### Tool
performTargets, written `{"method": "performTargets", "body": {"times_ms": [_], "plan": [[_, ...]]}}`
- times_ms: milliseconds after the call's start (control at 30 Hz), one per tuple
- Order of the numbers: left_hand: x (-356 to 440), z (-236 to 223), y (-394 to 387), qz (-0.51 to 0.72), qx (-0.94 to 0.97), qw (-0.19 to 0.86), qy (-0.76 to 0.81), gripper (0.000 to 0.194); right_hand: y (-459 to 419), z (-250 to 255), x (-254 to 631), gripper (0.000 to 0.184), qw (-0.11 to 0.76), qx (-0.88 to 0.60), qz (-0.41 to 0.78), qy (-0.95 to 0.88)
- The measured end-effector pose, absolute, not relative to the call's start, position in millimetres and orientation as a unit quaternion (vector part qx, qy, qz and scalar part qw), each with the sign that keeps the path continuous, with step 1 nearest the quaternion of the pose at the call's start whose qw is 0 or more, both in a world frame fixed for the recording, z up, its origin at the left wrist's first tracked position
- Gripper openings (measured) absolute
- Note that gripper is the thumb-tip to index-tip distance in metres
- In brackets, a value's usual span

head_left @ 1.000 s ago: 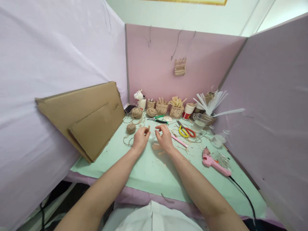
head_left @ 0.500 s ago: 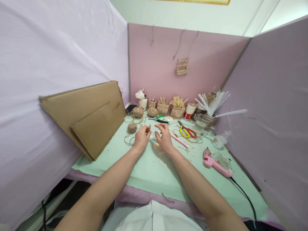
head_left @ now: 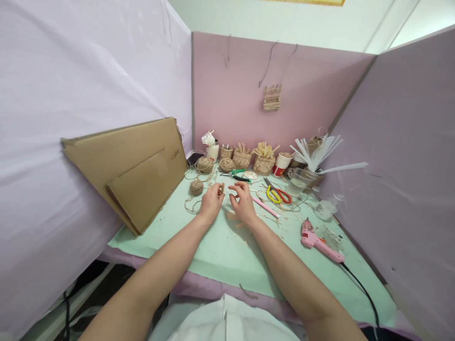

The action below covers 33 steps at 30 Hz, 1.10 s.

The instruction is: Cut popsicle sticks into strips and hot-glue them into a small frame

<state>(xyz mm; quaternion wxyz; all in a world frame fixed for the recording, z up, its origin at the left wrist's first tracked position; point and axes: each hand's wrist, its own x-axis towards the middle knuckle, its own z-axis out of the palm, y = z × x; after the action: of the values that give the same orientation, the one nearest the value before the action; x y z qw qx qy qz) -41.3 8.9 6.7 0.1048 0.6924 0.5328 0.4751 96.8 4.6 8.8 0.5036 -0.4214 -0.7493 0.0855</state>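
My left hand (head_left: 212,201) is closed, pinching a small wooden stick piece (head_left: 222,188) that stands up between thumb and fingers. Facing it a short way to the right is my right hand (head_left: 243,201), its thumb and fingers curved and apart, with nothing visible in them. Below the right hand lie a few flat wooden sticks (head_left: 232,216), partly covered by it. A pink rod-like tool (head_left: 266,207) rests just right of that hand. Beside the left hand sits a ball of brown twine (head_left: 196,187) with a loose strand.
Green-handled pliers (head_left: 241,178), scissors (head_left: 279,194) and plastic cups (head_left: 299,182) lie farther back. Baskets of wooden sticks (head_left: 264,164) line the back wall. At right is a pink glue gun (head_left: 320,244) with its cord. Cardboard sheets (head_left: 142,182) lean at left.
The whole view has shifted slightly to the right. Both hands keep nearly the same pose; the wooden piece in my left hand shows a little more upright.
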Motion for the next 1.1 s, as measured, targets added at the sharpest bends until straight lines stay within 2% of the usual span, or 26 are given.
{"method": "performTargets", "body": {"times_ms": [533,867,1100], "plan": [[-41.9,7.3,12.5,0.463,0.690,0.103,0.546,0.020,39.2,20.3,95.0,0.011,0.496,-0.442,0.048,-0.746],[-40.8,7.2,11.5,0.457,0.693,0.096,0.549,0.017,32.0,20.1,99.5,0.010,0.471,-0.446,0.050,-0.760],[-40.2,9.0,9.8,0.460,0.705,0.079,0.535,0.019,28.9,28.8,101.6,0.015,0.487,-0.451,0.049,-0.746]]}}
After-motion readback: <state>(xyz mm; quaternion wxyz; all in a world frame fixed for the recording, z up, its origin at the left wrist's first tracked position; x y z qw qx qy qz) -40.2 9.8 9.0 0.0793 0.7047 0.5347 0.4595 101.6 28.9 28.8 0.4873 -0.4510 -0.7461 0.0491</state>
